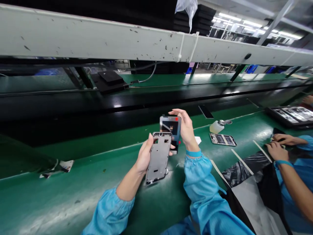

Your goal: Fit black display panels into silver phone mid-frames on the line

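Observation:
My left hand [144, 155] grips a grey metal phone frame [158, 157] by its left edge, held upright over the green bench [73, 192]. Just behind it, my right hand [186, 130] holds a dark phone screen panel [171, 128] with red tabs, fingers wrapped on its right edge. The two parts overlap slightly; the panel's lower part is hidden behind the frame. Both arms wear blue sleeves.
A phone part [223, 139] lies on the bench to the right, beside a small white bottle [216, 127]. A co-worker's hands [278, 147] work at the far right near a tray of phone parts [292, 115]. Black conveyor belt [122, 104] runs behind. Scraps of paper [58, 166] lie left.

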Tool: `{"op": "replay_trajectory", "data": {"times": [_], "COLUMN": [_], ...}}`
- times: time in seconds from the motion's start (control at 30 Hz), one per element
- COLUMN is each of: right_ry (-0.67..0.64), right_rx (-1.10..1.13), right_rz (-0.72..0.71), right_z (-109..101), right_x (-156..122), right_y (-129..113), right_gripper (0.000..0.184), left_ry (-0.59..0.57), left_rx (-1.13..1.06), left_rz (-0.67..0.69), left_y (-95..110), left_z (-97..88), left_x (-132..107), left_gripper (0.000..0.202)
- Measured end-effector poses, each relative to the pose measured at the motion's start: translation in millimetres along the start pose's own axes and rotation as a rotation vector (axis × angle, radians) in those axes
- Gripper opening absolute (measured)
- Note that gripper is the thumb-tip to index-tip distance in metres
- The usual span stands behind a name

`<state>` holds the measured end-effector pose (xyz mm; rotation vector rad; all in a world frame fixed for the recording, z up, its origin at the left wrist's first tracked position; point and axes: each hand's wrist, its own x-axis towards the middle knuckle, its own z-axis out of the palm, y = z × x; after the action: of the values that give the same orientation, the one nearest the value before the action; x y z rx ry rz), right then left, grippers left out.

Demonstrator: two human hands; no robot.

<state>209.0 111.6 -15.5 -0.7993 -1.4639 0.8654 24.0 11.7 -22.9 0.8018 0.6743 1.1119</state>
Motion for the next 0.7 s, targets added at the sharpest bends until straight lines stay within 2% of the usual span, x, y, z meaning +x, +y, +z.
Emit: {"op": "replay_trajectory", "data": {"times": [0.1,0.2,0.3,0.43,0.63,0.7], "right_ry": [0.044,0.098,0.194,0.266,0.364,0.38], "right_rx": [0.061,0.036,0.039,0.083,0.154,0.174], "right_rz": [-0.048,-0.085,-0.082,-0.066,-0.049,-0.076], "right_z": [9,27,48,63,65,63], "right_x": [0,-12,-22,-28,-30,-30], "right_y": [-8,-19,-26,-31,-38,-40], "right_gripper": [0.042,0.04,0.041,0.041,0.037,0.035], "left_ry": [0.158,0.224,0.238,0.256,0.206,0.18], "left_rx": [0.183,0.353,0.511,0.72,1.117,1.182], "left_rz": [0.227,0.432,0.563,0.619,0.928,0.972], "left_y": [8,5,-5,-15,-14,-12], "left_z": [2.5,3.2,-0.9,-11.2,-19.7,-18.1], "left_x": [-2,0,3,6,6,3], "left_gripper": [0.088,0.082,0.072,0.067,0.065,0.067]}}
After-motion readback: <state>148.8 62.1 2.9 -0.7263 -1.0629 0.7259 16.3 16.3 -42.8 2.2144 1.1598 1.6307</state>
